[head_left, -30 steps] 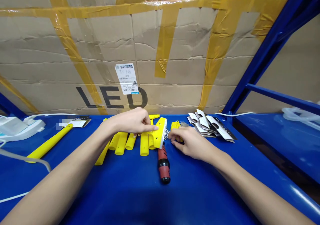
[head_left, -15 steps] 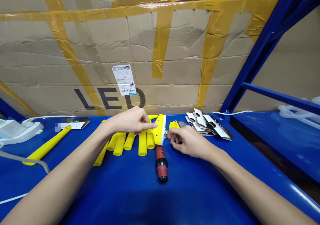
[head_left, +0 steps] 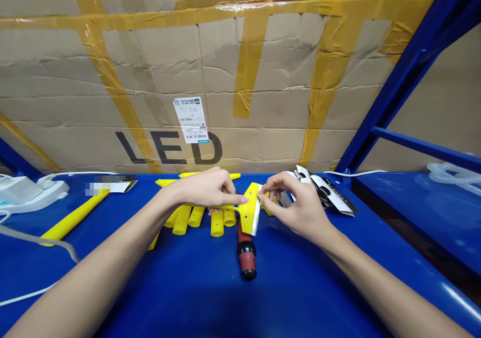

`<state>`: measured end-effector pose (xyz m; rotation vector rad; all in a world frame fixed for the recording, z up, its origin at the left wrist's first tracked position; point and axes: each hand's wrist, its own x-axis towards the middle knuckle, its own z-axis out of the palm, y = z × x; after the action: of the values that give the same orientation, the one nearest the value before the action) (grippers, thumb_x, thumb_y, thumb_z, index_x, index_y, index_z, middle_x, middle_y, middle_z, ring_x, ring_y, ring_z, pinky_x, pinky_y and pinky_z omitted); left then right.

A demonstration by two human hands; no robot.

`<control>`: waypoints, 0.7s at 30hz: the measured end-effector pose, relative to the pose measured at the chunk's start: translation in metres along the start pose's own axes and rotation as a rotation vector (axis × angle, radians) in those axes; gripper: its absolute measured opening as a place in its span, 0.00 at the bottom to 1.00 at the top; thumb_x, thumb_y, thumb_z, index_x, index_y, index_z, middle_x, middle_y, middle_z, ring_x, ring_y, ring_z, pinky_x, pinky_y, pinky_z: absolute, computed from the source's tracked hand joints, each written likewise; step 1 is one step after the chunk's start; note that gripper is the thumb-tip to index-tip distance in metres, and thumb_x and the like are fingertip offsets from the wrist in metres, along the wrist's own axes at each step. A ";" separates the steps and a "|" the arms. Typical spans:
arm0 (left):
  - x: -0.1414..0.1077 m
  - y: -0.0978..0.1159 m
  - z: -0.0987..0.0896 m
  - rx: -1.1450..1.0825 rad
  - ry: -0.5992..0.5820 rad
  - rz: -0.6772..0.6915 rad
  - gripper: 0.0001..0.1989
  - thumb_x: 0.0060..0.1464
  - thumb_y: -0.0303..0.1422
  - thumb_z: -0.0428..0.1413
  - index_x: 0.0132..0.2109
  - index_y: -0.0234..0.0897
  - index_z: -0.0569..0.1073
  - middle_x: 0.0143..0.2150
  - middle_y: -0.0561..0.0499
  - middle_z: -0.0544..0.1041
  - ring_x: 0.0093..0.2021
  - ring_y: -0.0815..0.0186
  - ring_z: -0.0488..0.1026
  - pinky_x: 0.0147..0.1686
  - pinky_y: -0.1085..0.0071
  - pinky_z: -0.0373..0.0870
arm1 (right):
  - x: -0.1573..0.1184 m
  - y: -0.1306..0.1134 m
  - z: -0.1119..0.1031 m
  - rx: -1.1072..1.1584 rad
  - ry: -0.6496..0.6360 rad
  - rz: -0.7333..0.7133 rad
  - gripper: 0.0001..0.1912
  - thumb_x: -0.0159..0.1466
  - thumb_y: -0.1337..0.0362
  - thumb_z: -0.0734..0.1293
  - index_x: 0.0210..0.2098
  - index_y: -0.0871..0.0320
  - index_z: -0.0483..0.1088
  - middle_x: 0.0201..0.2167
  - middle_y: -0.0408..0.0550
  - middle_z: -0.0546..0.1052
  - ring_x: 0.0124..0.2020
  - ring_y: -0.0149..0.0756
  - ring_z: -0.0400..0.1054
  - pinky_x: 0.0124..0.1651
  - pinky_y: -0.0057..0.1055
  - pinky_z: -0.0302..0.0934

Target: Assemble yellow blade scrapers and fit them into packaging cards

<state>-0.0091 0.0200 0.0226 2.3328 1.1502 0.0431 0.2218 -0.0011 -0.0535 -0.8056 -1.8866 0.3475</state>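
My left hand (head_left: 210,190) is closed around a yellow scraper (head_left: 249,209), its thumb laid on the flat head. Small holes show in that head, and a bright metal blade runs along its right edge. At the blade's upper end, the thumb and fingertips of my right hand (head_left: 291,198) are pinched together; whatever they hold is too small to make out. Beneath the scraper lies a red and black screwdriver (head_left: 247,260), its upper end hidden. Several yellow handles (head_left: 181,222) lie under and beside my left hand. Small yellow pieces (head_left: 267,209) are partly covered by my right hand.
Folded black and white cards (head_left: 330,193) lie right of my right hand. Leftward are a long yellow-handled scraper (head_left: 75,218) and a white power strip (head_left: 37,195) with cables. A large cardboard box (head_left: 150,77) stands behind the blue surface (head_left: 180,288), beside a blue metal frame (head_left: 391,87).
My right hand has risen from the small screws beside the scraper to its blade edge, fingertips pinched. The scraper has tilted and shifted slightly right and down in the view.
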 end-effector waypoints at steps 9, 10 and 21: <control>0.003 -0.001 0.005 -0.005 -0.008 0.061 0.26 0.59 0.50 0.55 0.20 0.36 0.68 0.15 0.55 0.67 0.17 0.73 0.57 0.19 0.72 0.50 | -0.008 -0.003 0.006 -0.385 -0.072 -0.329 0.06 0.70 0.71 0.62 0.38 0.56 0.69 0.31 0.48 0.78 0.31 0.36 0.69 0.36 0.33 0.63; 0.003 -0.001 0.005 -0.009 -0.009 0.065 0.26 0.59 0.50 0.55 0.20 0.36 0.68 0.15 0.55 0.67 0.16 0.73 0.57 0.19 0.72 0.50 | -0.008 -0.003 0.005 -0.410 -0.084 -0.351 0.07 0.70 0.71 0.61 0.39 0.56 0.70 0.31 0.49 0.78 0.32 0.36 0.69 0.36 0.34 0.63; 0.000 -0.002 0.000 -0.083 0.001 0.089 0.28 0.60 0.50 0.54 0.19 0.35 0.67 0.15 0.55 0.65 0.17 0.73 0.57 0.20 0.74 0.52 | -0.005 -0.008 0.002 -0.392 -0.127 -0.355 0.09 0.70 0.72 0.61 0.46 0.58 0.71 0.36 0.50 0.79 0.34 0.38 0.67 0.38 0.36 0.63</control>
<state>-0.0103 0.0207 0.0218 2.3095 1.0255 0.1213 0.2187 -0.0104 -0.0534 -0.6921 -2.2058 -0.2042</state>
